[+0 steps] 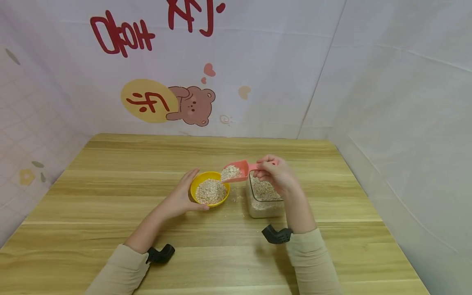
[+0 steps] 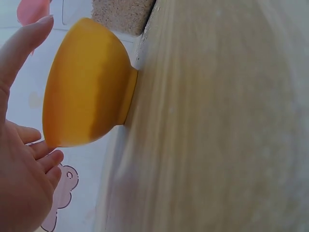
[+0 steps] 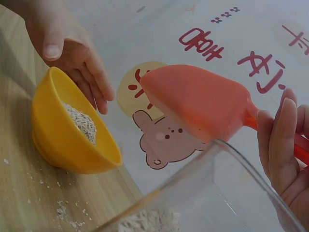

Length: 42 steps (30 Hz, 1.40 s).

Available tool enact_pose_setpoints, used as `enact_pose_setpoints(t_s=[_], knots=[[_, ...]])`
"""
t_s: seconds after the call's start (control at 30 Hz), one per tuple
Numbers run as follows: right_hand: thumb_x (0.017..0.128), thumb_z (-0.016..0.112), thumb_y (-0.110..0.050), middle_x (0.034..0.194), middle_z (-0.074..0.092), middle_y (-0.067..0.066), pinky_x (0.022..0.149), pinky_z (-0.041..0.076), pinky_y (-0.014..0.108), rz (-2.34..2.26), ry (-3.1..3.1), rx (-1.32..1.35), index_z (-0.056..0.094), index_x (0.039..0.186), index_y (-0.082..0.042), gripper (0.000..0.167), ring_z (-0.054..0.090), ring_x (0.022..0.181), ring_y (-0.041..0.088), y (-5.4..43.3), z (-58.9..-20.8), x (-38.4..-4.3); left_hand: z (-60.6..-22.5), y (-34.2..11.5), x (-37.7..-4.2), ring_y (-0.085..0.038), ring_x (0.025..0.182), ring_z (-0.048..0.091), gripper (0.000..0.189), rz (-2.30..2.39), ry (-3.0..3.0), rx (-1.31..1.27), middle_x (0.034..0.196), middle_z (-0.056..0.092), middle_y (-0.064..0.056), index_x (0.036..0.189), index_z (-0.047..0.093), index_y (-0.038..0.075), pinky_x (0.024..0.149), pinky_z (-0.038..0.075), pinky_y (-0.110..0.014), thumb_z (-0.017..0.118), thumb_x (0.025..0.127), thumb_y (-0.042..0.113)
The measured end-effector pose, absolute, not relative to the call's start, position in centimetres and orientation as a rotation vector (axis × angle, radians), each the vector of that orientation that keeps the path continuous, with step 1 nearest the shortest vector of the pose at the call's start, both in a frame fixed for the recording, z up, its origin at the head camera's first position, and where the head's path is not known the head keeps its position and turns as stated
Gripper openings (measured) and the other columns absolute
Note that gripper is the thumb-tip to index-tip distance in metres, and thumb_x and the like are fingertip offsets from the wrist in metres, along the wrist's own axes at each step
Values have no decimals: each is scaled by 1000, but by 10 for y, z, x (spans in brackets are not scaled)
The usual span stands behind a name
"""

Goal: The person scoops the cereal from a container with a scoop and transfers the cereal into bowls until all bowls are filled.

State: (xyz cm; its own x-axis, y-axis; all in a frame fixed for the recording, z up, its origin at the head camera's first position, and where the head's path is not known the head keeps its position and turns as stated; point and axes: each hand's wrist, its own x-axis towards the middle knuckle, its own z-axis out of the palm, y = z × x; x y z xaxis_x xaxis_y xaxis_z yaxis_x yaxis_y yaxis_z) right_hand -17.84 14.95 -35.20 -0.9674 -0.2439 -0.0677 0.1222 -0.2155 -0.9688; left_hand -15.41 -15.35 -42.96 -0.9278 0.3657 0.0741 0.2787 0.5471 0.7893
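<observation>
A yellow bowl (image 1: 193, 189) holds a heap of oat flakes (image 1: 211, 191). My left hand (image 1: 180, 198) spreads round the bowl's left side, fingers toward the far edge and thumb toward the near one. In the left wrist view its fingertips touch or nearly touch the bowl (image 2: 87, 87). My right hand (image 1: 277, 174) grips the handle of a pink scoop (image 1: 243, 168) carrying oat flakes. The scoop's lip is above the bowl's right rim. In the right wrist view the scoop (image 3: 203, 101) is seen from below, apart from the bowl (image 3: 72, 140).
A clear square container (image 1: 263, 211) of oat flakes stands right of the bowl, under my right hand. Loose flakes (image 3: 67, 212) lie scattered on the wooden table (image 1: 206, 262) between them. A printed white backdrop (image 1: 276, 82) rises behind the table.
</observation>
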Motion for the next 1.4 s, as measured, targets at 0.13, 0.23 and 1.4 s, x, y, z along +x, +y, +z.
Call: enact_pose_setpoints(t_s=[0.13,0.23,1.4], knots=[[91,50,8,62,64,9,49,51,19,-2265,1807,-134,53,94,5,6,61,51,10,145,-352,-178,-433,-155,-156,-38,141,13,120,1329,2663,557,156,13,-17,153,16,7,106,17,-63,89,63,38],[89,52,8,63,64,10,50,51,20,-2263,1809,-123,53,95,7,6,62,51,11,141,-352,-178,-435,-157,-157,-39,141,14,118,1320,2652,555,156,13,-18,153,17,6,106,17,-64,88,64,40],[84,55,6,66,64,14,53,53,26,-1965,2126,-140,54,102,11,19,62,53,15,111,-357,-179,-440,-156,-160,-38,138,23,118,1347,2602,534,153,22,-18,151,17,1,107,20,-61,86,66,44]])
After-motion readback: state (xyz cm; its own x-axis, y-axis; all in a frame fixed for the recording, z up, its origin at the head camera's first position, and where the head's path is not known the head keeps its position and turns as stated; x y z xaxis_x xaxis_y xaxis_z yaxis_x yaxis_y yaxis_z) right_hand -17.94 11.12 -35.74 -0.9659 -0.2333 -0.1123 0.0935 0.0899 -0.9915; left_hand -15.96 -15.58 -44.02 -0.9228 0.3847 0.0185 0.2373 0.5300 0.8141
